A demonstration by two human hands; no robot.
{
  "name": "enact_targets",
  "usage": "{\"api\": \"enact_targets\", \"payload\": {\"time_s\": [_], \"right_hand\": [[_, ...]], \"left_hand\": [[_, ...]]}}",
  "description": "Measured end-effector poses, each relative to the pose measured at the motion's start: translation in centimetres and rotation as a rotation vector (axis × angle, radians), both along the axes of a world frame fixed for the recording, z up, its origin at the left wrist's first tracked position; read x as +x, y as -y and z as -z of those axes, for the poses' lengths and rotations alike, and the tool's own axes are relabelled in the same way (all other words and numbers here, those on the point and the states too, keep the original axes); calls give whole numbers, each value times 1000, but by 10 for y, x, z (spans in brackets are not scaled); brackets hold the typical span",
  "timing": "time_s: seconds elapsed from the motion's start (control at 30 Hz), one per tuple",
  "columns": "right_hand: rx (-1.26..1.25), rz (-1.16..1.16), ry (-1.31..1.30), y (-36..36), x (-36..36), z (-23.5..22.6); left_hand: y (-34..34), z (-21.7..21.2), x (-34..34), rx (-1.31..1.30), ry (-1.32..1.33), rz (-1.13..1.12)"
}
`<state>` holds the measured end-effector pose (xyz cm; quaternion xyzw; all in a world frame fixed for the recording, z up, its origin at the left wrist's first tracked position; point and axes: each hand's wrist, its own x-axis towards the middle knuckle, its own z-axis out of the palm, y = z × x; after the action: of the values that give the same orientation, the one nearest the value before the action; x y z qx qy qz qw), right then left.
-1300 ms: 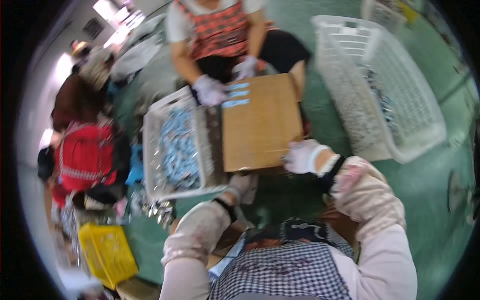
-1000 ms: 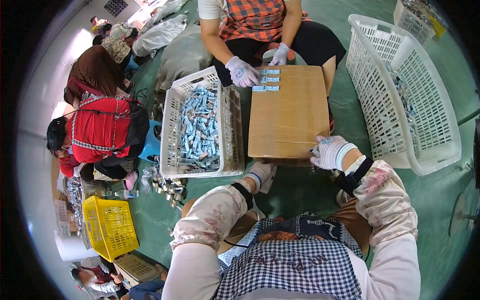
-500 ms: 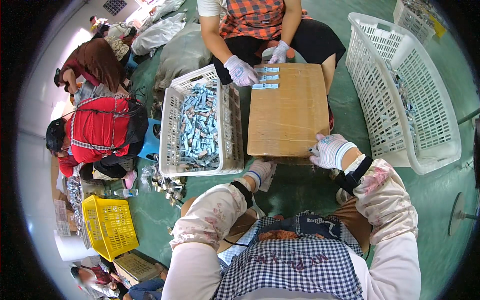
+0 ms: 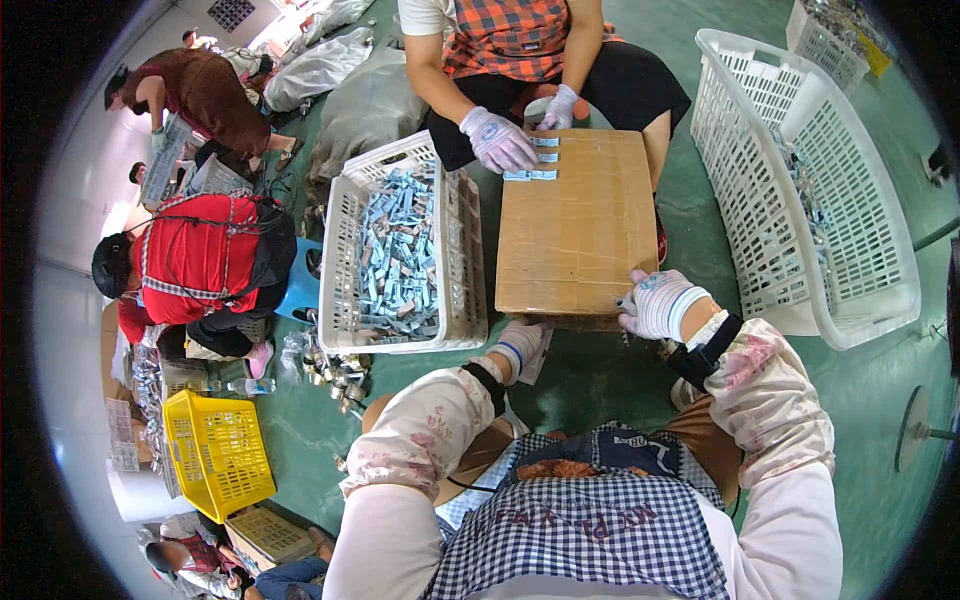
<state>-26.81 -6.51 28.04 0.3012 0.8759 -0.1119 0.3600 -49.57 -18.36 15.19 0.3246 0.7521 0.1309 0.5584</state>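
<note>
the green floor [image 4: 600, 380] carries everything here, and open room on it is scarce: a bare strip runs between the cardboard box and the big white basket [image 4: 800, 180] at the right, and another patch lies just in front of the wearer's knees. that basket stands tilted, its lattice wall toward the box, with small pale-blue packets lying along its inside. left of the box, touching or just beside it, sits a lower white basket [image 4: 400, 250] heaped with the same pale-blue packets. the flat brown cardboard box [image 4: 578, 232] serves as the surface; most of its top is bare, and only its far edge holds a few small blue packets [image 4: 532, 174] laid in short rows. a person in a checked top sits across it, a gloved hand [image 4: 498, 140] resting over those packets. further left a person in red crouches, a yellow crate [image 4: 218, 450] lies near the lower left, and grey sacks lie beyond the lower basket. the right hand [image 4: 658, 304], in a white glove, is curled over the box's near right corner, fingers pressed to the edge. the left hand [image 4: 517, 345], also gloved, sits at the box's near left corner, below the edge; whether it grips anything i cannot tell.
</note>
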Motion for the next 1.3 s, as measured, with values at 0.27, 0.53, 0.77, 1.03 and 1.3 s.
{"api": "enact_targets", "payload": {"time_s": [0.27,0.53,0.77,1.03,1.3], "right_hand": [[61,7,-99,8,0,2],[125,-221,-396,-35,89,-2],[29,97,-226,-75,229,-89],[-2,126,-153,-76,230,-76],[11,120,-144,-73,221,-86]], "left_hand": [[0,80,-29,80,-303,488],[-30,-22,63,215,-304,254],[-59,8,190,472,92,37],[-76,-50,218,69,164,-228],[-70,-22,193,323,-160,335]]}}
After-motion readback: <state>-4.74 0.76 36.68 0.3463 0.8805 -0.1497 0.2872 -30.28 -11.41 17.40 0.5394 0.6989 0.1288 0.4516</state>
